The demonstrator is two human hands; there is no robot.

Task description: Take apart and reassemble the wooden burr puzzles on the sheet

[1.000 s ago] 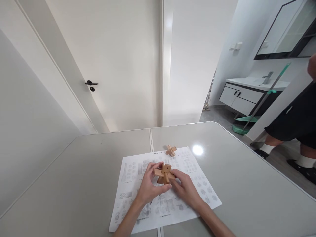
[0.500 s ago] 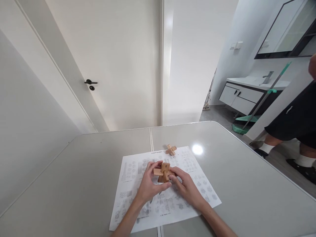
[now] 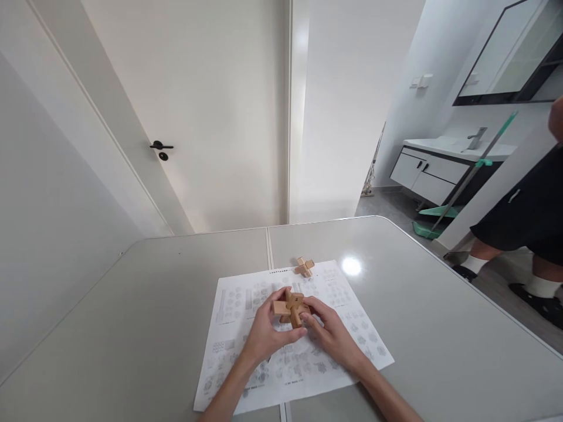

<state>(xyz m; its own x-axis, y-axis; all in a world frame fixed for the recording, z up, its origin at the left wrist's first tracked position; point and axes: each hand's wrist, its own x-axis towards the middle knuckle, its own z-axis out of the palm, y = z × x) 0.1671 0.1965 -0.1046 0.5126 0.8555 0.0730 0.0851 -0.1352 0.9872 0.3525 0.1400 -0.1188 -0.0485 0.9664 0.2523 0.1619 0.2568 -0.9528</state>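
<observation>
Centrally, a wooden interlocking burr puzzle point(image 3: 292, 309) is held between two hands just above a printed sheet point(image 3: 240, 337) on a grey desk point(image 3: 132, 316). The left hand point(image 3: 266, 331) curves round its left side, thumb below, fingers gripping it; the fingers of the right hand point(image 3: 329, 328) grip its right side. Containers lie in the background: a white washbasin point(image 3: 442, 144) with a tap point(image 3: 477, 138) surmounts a vanity cabinet point(image 3: 433, 173), doors shut, contents hidden; near it, a green dustpan point(image 3: 426, 230) rests on the floor. Writing: a small dark mark on the puzzle's upper block is too foreshortened to read; the sheet bears rows of grey diagrams and captions too small to decipher. Appearance: the held puzzle is light brown, with blunt bars projecting in several directions from a crossed centre. A second, smaller-looking wooden puzzle point(image 3: 304, 267) rests at the sheet's far edge. Right: a standing person point(image 3: 523, 205) wears dark clothing and white socks.
</observation>
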